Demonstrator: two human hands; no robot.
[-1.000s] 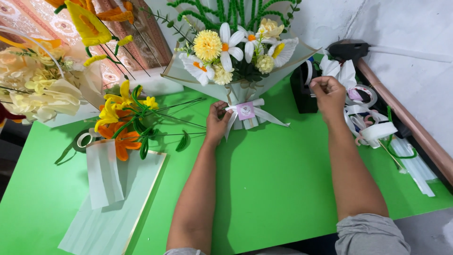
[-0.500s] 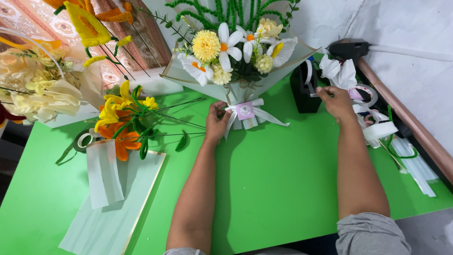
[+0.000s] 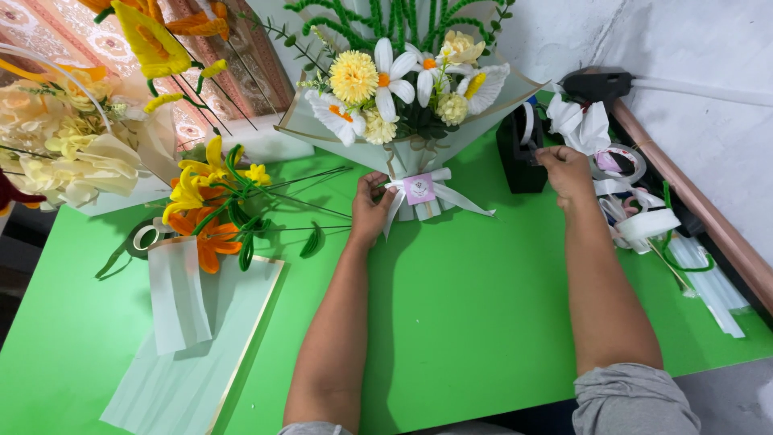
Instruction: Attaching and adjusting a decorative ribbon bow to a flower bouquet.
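Wrapped bouquet [image 3: 407, 97] lies on the green desk [image 3: 483, 306], already tied with a white ribbon bow [image 3: 423, 192]. Left hand [image 3: 372, 205] pinches the stem wrap beside the bow; right hand [image 3: 566, 167] has fingers closed at the black tape dispenser [image 3: 519, 145]. Loose yellow flowers [image 3: 213, 201] remain unwrapped.

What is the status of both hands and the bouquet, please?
Left hand grips the white-wrapped yellow-and-white flower bouquet at its ribbon. Right hand at the black tape dispenser. Nothing between them.
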